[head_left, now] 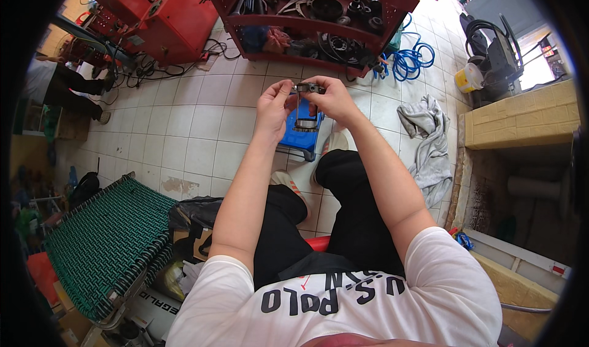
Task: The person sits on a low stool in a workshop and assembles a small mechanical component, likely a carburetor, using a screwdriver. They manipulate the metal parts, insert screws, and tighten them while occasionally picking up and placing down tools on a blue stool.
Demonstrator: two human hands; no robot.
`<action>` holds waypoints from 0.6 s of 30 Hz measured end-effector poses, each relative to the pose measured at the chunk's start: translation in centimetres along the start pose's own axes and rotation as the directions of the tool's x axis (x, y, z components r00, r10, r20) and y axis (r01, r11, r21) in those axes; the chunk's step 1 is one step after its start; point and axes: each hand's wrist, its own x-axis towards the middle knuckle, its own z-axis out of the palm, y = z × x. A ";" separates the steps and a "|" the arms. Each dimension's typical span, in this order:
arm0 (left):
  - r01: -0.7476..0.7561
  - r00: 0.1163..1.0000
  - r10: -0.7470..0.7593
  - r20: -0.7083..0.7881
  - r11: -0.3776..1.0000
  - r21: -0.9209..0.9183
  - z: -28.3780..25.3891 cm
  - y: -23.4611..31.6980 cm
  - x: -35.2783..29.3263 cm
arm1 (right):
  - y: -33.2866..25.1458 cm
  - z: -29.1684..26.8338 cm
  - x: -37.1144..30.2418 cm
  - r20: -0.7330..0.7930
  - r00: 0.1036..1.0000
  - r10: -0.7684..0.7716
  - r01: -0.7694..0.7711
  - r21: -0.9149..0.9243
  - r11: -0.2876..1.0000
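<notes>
Both of my arms reach forward over a low blue stool (299, 139). Between my left hand (274, 107) and my right hand (333, 101) is a small, dark grey, ring-like metal part (308, 88). The left thumb and fingers pinch its left end, while the right fingers curl round its right side. Just below, a shiny metal ring with a toothed-looking lower edge (305, 125) appears over the stool top. A thin bright strip runs down toward it from the held part; whether they join, I cannot tell.
A red tool cart (307, 25) full of metal parts stands ahead, with a coiled blue hose (412, 61) at its right. A grey cloth (427, 144) lies on the tiles. At left are a green woven seat (113, 242) and another person (67, 86).
</notes>
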 end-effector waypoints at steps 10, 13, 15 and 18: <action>0.009 1.000 -0.009 -0.012 0.999 -0.046 0.4 0.5 -0.1 | -0.3 -0.1 -0.1 -0.001 1.000 -0.005 0.005 -0.021 1.000; -0.006 1.000 0.006 -0.008 1.000 -0.007 0.6 0.5 -0.2 | -0.2 -0.2 -0.1 -0.009 1.000 0.015 -0.015 -0.020 1.000; -0.007 1.000 0.007 0.001 1.000 -0.016 0.6 0.6 -0.2 | -0.2 -0.2 -0.1 -0.015 1.000 0.013 -0.013 -0.018 1.000; -0.007 1.000 0.006 -0.004 1.000 -0.017 0.5 0.5 -0.2 | -0.4 -0.2 -0.2 -0.011 1.000 0.021 -0.021 -0.012 1.000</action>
